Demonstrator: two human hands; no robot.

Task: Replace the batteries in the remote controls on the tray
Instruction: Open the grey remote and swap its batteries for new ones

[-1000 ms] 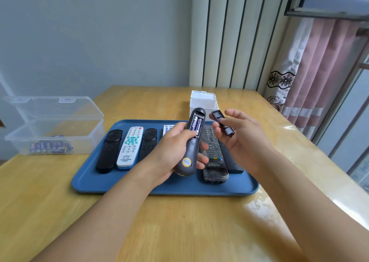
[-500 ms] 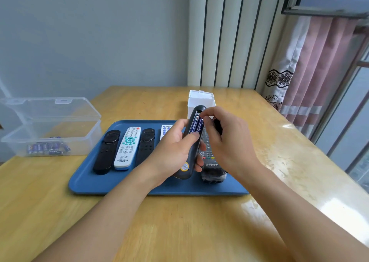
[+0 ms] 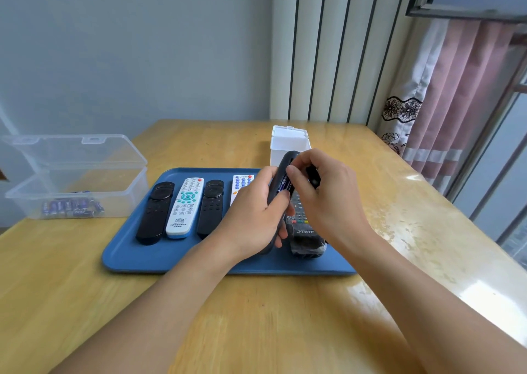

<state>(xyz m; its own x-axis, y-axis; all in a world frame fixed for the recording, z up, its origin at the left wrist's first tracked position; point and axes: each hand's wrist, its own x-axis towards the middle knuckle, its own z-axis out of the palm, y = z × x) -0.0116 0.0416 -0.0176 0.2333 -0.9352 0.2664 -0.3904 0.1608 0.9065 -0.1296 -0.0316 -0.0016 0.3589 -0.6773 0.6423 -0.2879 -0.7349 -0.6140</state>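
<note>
- The left hand (image 3: 253, 217) grips a dark grey remote (image 3: 281, 185) above the blue tray (image 3: 137, 255), back side up, with blue batteries (image 3: 285, 186) showing in its open bay.
- The right hand (image 3: 328, 199) reaches its thumb and forefinger to the far end of that bay; a black battery cover (image 3: 313, 176) is tucked under its curled fingers.
- On the tray lie two black remotes (image 3: 155, 212), a white remote with teal buttons (image 3: 185, 207) between them, another white one (image 3: 241, 184) and a wrapped black one (image 3: 305, 231).
- Far left, an open clear box (image 3: 77, 185) holds spare batteries (image 3: 72, 207).
- A white box (image 3: 289, 142) stands just beyond the tray on the wooden table (image 3: 256, 316).
</note>
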